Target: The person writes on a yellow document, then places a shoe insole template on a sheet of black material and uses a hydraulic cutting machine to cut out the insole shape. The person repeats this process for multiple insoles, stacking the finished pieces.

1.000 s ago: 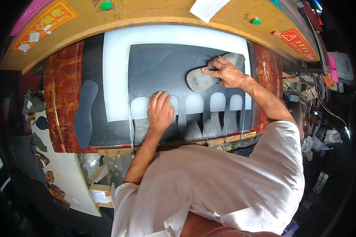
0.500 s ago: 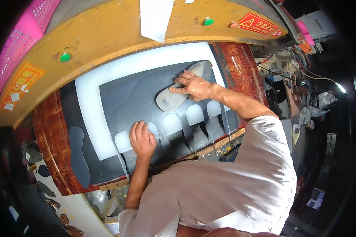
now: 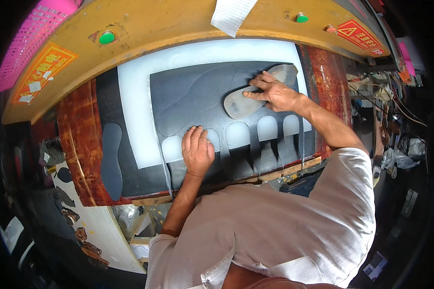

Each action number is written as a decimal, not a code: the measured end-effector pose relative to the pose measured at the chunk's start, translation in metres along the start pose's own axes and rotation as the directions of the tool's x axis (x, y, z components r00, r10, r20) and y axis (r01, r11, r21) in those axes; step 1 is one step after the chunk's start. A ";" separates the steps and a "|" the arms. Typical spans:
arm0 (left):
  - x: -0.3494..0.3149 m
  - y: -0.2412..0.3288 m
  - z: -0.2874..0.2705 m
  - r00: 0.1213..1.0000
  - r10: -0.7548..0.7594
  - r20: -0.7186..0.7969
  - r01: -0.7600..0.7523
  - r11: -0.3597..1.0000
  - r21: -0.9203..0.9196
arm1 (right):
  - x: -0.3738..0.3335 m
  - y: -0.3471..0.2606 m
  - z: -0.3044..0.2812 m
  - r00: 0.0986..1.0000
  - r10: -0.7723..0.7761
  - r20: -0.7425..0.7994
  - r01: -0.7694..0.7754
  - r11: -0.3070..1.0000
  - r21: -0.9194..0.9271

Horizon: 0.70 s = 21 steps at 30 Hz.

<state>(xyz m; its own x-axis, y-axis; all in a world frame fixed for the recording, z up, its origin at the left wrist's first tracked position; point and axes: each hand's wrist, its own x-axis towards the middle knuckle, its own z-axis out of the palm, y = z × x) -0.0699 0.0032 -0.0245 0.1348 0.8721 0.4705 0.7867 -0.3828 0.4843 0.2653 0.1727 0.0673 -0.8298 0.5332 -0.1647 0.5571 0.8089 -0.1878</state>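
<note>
While left hand (image 3: 198,153) rests unclenched, apparently steadying dark sheet (image 3: 193,103), right hand (image 3: 277,94) grips sole-shaped plate (image 3: 238,106); mid-length hold, likely for control.

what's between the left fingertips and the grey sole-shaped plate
In the head view, a stretch of dark sheet lies between the left fingertips and the grey plate.

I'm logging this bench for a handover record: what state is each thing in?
Flat dark grey sheet: spread out, rounded openings along its near side
White rectangular board: flat, partly covered by the sheet
Grey sole-shaped template: slanted across the sheet, held
Bare right hand: closed on the template
Bare left hand: open, resting on the sheet
Dark sole-shaped piece: loose, apart from the sheet
Green round buttons: cannot tell whether pressed
</note>
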 end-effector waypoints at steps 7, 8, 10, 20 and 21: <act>0.009 0.000 -0.001 0.999 -0.036 0.028 0.037 0.999 -0.012 | 0.003 0.001 -0.007 0.996 0.064 0.059 -0.064 0.998 0.008; 0.008 -0.001 0.000 0.995 -0.060 0.080 0.060 0.998 0.003 | 0.003 -0.001 -0.009 0.996 0.070 0.056 -0.069 0.998 -0.008; 0.011 -0.006 0.004 0.998 -0.035 0.057 0.035 0.999 0.002 | 0.000 -0.005 -0.014 0.994 0.103 0.026 -0.102 0.994 -0.046; 0.148 -0.062 0.037 0.994 0.106 0.003 -0.106 0.994 0.010 | -0.031 0.015 -0.012 0.781 0.563 -0.269 -0.409 0.788 0.460; 0.154 -0.057 0.035 0.998 0.070 0.004 -0.070 0.998 0.006 | -0.041 0.021 -0.013 0.737 0.596 -0.319 -0.387 0.758 0.525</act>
<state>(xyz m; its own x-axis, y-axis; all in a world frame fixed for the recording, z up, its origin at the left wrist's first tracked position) -0.0728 0.1705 -0.0058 0.1916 0.8445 0.5001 0.7793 -0.4407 0.4456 0.3104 0.1710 0.0830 -0.2900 0.9541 0.0751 0.7609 0.2774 -0.5866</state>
